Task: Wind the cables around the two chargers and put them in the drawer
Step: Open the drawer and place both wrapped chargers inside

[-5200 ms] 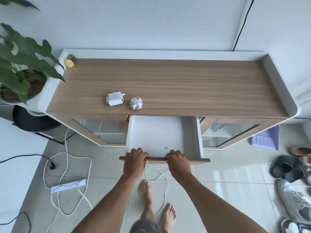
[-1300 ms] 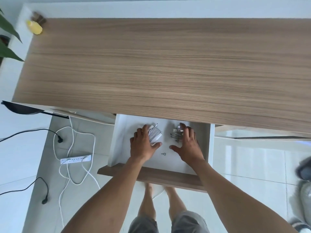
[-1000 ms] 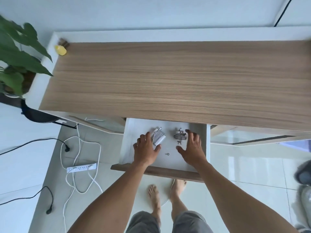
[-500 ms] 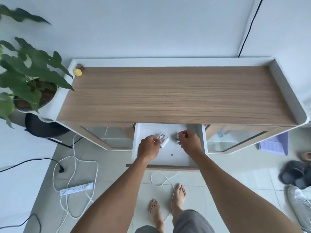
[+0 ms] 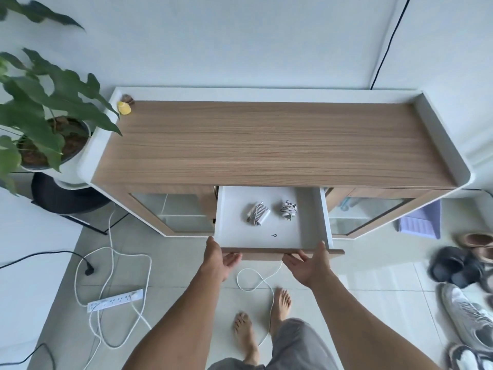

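- The drawer (image 5: pixel 310 217) of the wooden cabinet (image 5: pixel 266 145) stands pulled out, and both chargers lie on its white floor.
- The left charger (image 5: pixel 258 213) is a white block with its cable wound around it in tight turns, and it lies tilted.
- The right charger (image 5: pixel 288 209) is smaller and also wrapped in its cable. It lies just beside the first, not touching it.
- A small metal hook (image 5: pixel 274 235) lies nearer the drawer front, apart from the 2 chargers.
- The left hand (image 5: pixel 220 259) is at the left end of the drawer front. It is released and holds nothing, with the thumb up by the corner and the fingers loosely stretched under the front panel.
- The right hand (image 5: pixel 309 264) mirrors it at the right end: palm up, fingers relaxed, grasping nothing.
- Whether the fingers press the panel cannot be told.
- A potted plant (image 5: pixel 40 102) stands left of the cabinet, and a yellow object (image 5: pixel 124 107) sits on its back left corner.
- On the tiled floor lie a power strip (image 5: pixel 114 300), a white cable (image 5: pixel 256 279) by the bare feet, and shoes (image 5: pixel 458 265) at the right.
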Demonstrator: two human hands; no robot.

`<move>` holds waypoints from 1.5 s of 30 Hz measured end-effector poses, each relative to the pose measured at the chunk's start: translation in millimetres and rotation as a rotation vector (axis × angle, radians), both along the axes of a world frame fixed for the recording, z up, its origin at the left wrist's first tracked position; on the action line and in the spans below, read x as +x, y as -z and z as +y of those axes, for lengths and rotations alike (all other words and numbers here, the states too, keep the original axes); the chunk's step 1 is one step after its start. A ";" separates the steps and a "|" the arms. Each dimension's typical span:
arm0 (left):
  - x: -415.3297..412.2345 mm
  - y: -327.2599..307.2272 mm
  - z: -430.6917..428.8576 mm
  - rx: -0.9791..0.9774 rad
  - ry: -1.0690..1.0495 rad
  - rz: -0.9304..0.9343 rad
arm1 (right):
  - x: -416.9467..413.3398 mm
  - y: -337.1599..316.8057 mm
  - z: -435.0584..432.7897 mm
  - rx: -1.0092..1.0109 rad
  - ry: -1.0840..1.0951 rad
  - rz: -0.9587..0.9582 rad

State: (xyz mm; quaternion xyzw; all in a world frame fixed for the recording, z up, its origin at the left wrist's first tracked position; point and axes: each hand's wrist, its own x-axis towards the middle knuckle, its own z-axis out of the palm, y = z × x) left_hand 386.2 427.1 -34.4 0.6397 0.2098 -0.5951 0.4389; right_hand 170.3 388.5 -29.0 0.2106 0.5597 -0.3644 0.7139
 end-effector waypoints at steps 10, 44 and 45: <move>4.6 -1.0 -25.2 -0.084 -0.152 0.039 | 9.3 -13.6 -27.6 -0.106 0.068 -0.059; -19.5 36.2 -215.9 0.131 0.069 -0.421 | 25.8 21.5 -214.4 -0.085 -0.506 0.422; -20.1 39.6 -215.0 0.138 0.082 -0.446 | 24.5 23.3 -215.0 -0.085 -0.506 0.423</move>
